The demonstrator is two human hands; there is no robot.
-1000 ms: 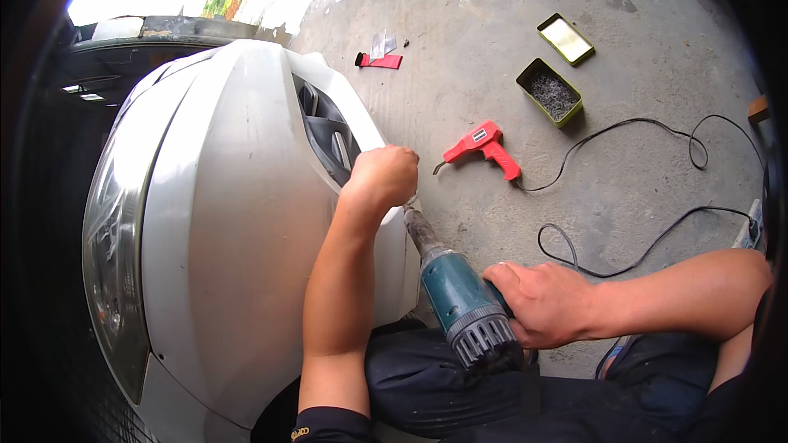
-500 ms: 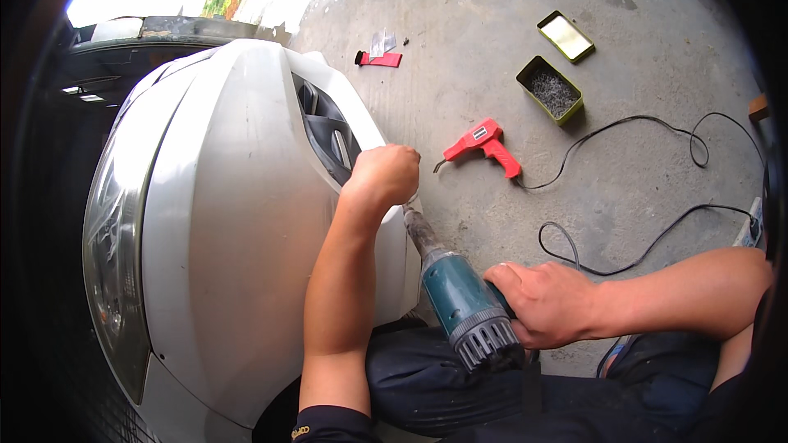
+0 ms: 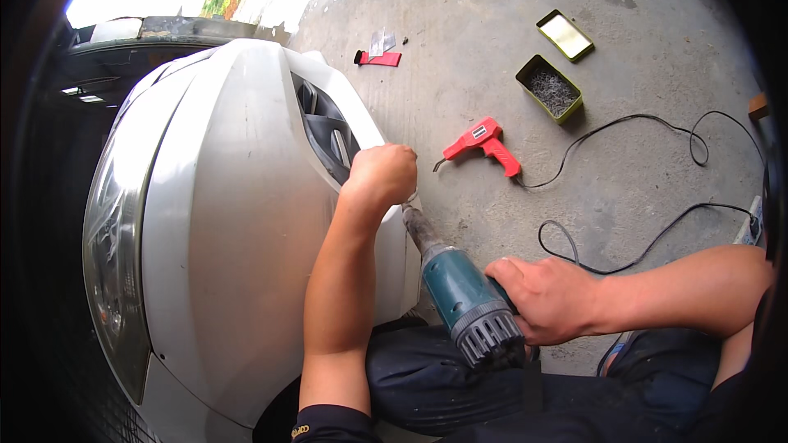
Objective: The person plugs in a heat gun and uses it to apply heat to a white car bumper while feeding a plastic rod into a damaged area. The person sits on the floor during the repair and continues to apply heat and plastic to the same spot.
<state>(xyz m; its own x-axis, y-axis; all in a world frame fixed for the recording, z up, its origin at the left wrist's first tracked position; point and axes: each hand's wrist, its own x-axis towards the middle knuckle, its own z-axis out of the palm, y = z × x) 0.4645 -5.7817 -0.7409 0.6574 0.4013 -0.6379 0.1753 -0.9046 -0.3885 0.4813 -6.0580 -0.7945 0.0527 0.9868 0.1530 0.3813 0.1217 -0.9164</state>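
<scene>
A green heat gun point(image 3: 461, 283) is gripped by its handle in my right hand point(image 3: 548, 299), fingers wrapped round it. Its scorched metal nozzle points up and left to the edge of a white car bumper point(image 3: 238, 172), just under my left hand point(image 3: 382, 174). That hand is closed in a fist at the bumper's edge, beside the dark grille opening point(image 3: 330, 135). Whatever its fingers hold is hidden from view. Between nozzle and fist, I cannot tell whether they touch the same spot.
On the concrete floor lie a red hot stapler gun point(image 3: 484, 146) with a black cord point(image 3: 640, 117), a green tin point(image 3: 552, 89) of small metal pieces, its lid point(image 3: 565, 35), and a red strip point(image 3: 379, 59) with a clear bag. A headlight point(image 3: 115, 254) is at the far left.
</scene>
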